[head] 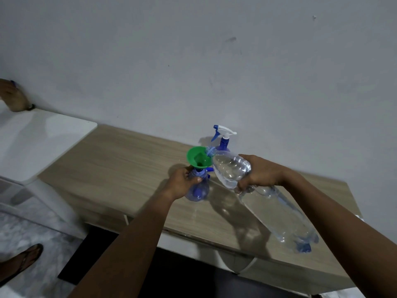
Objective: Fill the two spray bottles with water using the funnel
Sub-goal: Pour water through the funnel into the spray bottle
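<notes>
A green funnel [196, 157] sits in the neck of a blue translucent spray bottle [198, 191] standing on the wooden table [120, 160]. My left hand [182, 181] grips that bottle around its neck. My right hand [261, 172] holds a large clear water bottle [268, 203] tilted, its mouth resting over the funnel's rim. Behind the funnel stands a second blue spray bottle [223, 139] with its white and blue trigger head on. A blue part shows beside the held bottle's neck; I cannot tell what it is.
The table stands against a grey wall [193, 61]. A white surface [43, 143] adjoins the table on the left, with another person's hand [12, 95] at its far end. A sandalled foot [23, 259] is on the marbled floor at lower left.
</notes>
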`<state>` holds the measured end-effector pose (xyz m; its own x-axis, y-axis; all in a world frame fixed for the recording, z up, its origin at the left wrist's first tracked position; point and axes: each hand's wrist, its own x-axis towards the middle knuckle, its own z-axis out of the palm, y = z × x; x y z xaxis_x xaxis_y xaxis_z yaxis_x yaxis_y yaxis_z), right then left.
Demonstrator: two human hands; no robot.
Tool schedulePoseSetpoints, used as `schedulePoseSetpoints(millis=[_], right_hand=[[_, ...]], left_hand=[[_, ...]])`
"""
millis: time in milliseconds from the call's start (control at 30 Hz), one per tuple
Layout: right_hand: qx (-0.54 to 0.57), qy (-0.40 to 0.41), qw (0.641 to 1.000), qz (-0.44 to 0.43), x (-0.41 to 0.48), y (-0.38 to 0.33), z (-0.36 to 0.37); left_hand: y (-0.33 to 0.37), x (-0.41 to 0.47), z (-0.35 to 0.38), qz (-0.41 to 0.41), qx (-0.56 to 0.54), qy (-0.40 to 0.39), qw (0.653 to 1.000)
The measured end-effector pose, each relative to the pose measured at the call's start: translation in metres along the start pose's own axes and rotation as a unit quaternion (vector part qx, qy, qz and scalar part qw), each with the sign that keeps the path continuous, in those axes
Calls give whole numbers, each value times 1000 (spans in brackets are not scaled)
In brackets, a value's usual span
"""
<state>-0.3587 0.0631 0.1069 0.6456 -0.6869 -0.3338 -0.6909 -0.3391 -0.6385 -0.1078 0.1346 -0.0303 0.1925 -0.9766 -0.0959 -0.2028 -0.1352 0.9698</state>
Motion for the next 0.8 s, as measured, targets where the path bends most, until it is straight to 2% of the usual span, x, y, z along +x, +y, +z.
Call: schedulePoseSetpoints(millis=[200,800], right_hand=[[-28,-11,999,-12,-3,-9,-3],[-39,-55,997,37,-8,-12,-12]], left_hand=[[-3,2,-1,-1,15,-5,1000],[-6,5,2,-3,18,12,1000]])
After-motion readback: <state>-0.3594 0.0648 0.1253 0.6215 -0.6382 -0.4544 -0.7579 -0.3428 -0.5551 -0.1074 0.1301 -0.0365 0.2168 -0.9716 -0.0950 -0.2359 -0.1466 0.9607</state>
